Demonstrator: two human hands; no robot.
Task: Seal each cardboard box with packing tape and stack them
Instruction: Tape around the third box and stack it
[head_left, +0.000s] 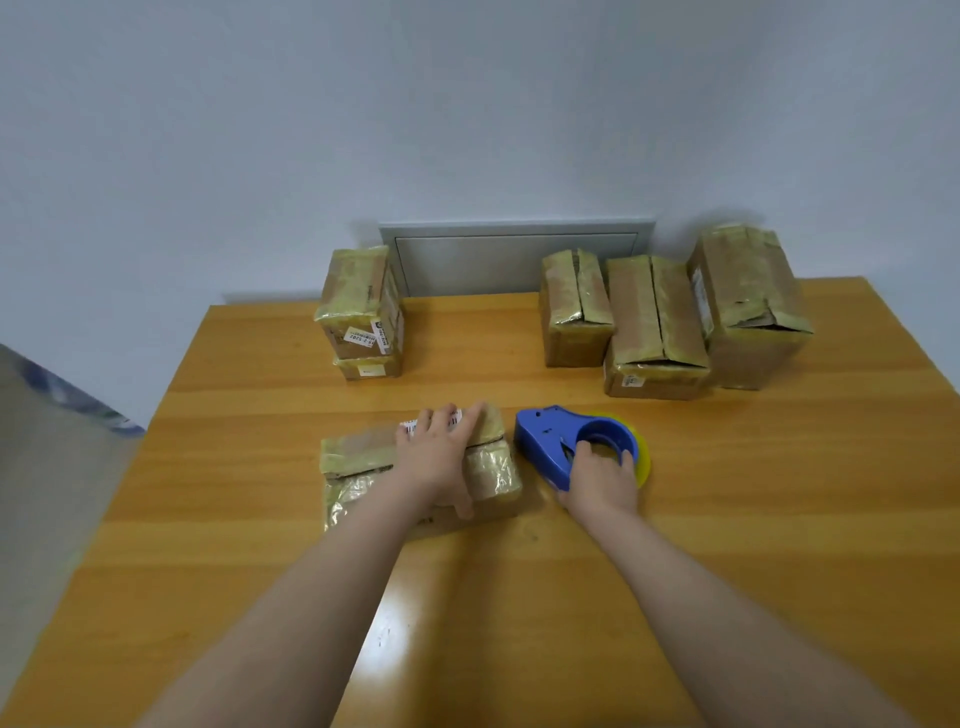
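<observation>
The left hand (436, 457) presses flat on the near cardboard box (358, 473) while the right hand (602, 480) grips the blue tape dispenser (550, 441) just right of it.

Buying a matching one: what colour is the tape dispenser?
The dispenser is blue, its roll yellow; head view.

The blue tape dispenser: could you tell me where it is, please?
In the head view, the blue tape dispenser sits on the table, gripped by the right hand, just right of the box under the left hand.
</observation>
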